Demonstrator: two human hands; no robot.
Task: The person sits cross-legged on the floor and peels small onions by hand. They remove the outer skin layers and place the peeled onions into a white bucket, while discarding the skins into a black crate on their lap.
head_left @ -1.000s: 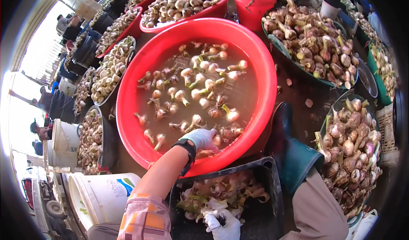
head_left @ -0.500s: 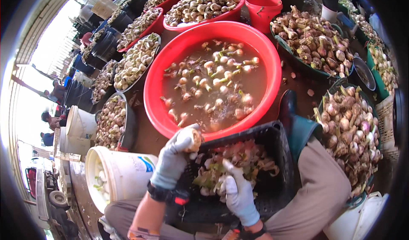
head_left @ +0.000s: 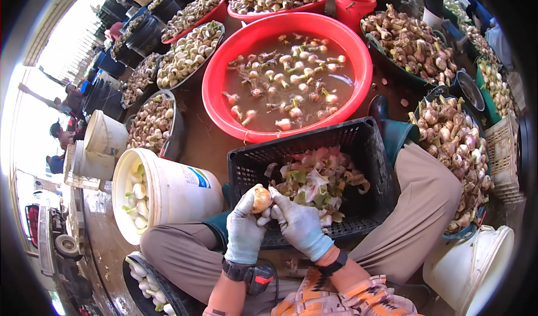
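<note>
Both gloved hands meet over the near edge of the black crate (head_left: pixel 358 148), and their grip closes on one garlic bulb (head_left: pixel 261 198): the left hand (head_left: pixel 245 230) cups it from below and the side with fingers wrapped round it, while the right hand (head_left: pixel 298 224) pinches its right side with the fingertips. The bulb sits between the two hands, just above the crate's near wall and over the person's lap. Inside the crate lies a heap of pale, pinkish and green peelings (head_left: pixel 319 179). Beyond the crate stands a big red basin (head_left: pixel 224 64) of brown water with bulbs floating in it. To the left of the crate, touching the person's knee, is a white bucket (head_left: pixel 179 190) holding peeled white bulbs. More basins and tubs heaped with unpeeled garlic ring the spot, one of them close at the right (head_left: pixel 457 148). A second white bucket (head_left: pixel 476 271) stands at the lower right.
</note>
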